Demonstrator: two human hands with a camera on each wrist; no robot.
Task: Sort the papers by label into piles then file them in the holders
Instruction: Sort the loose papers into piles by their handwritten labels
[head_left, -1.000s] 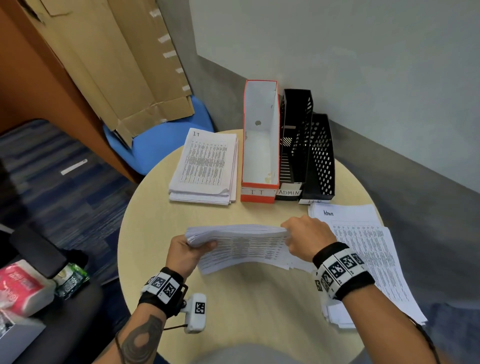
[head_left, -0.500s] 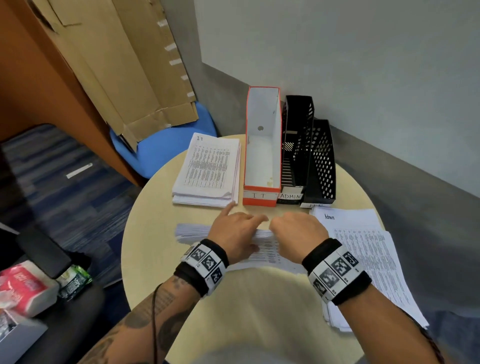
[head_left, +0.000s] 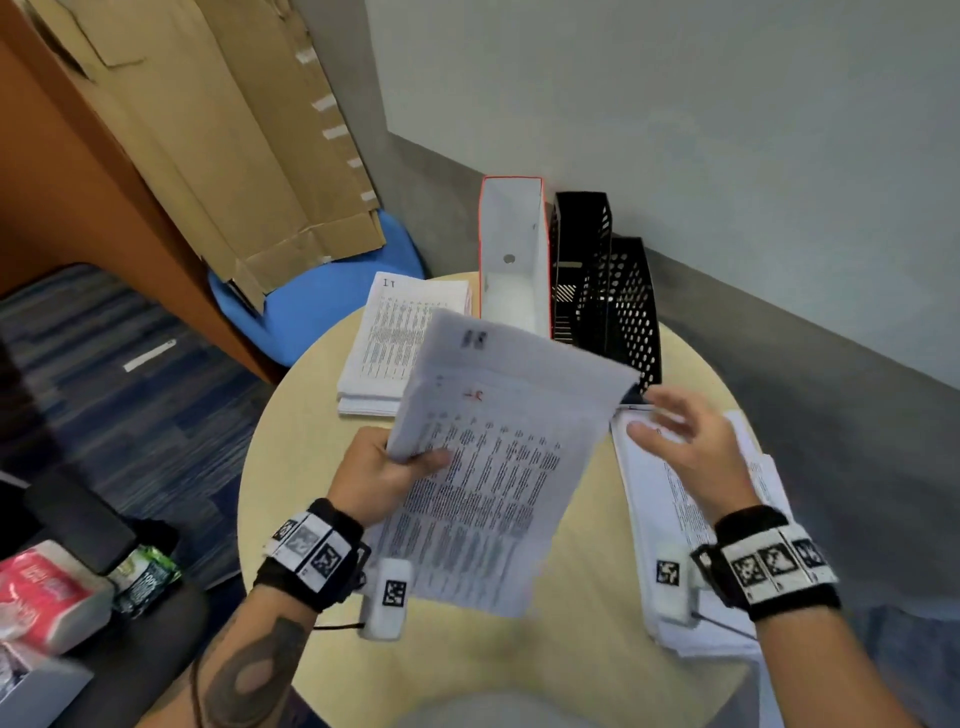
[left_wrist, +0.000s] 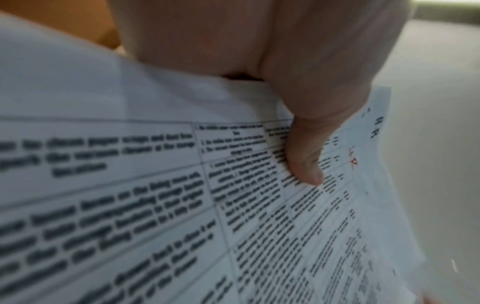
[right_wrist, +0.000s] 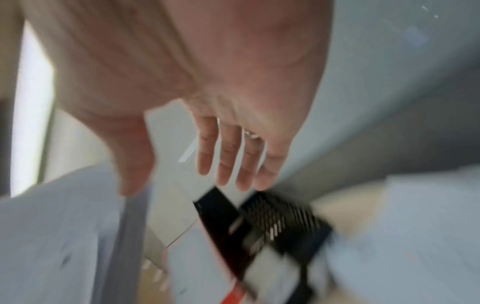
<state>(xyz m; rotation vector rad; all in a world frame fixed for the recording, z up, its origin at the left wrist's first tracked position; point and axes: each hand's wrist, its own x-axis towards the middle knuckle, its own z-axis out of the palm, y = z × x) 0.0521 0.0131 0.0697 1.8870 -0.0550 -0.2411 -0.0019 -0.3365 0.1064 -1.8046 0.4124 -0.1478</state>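
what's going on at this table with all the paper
A person is sorting papers. The left hand grips a lifted stack marked HR, while the right hand hovers open beside it. An IT pile and another pile lie on the round table. The holders at the back look empty.

The head camera looks steeply down and forward from above the round surface (head_left: 571, 670), far enough back to take in both hands, the file holders (head_left: 602, 291) by the wall and the floor to the left. The left wrist camera sits very close behind the left hand (left_wrist: 259, 51), facing along the thumb onto the held stack of papers (left_wrist: 155, 205), which fills most of its picture. The right wrist camera looks along the right hand (right_wrist: 207, 82) and past its fingers (right_wrist: 228, 156), blurred, toward the holders, which it shares with the head view; the paper stack is shared by the head and left wrist views.
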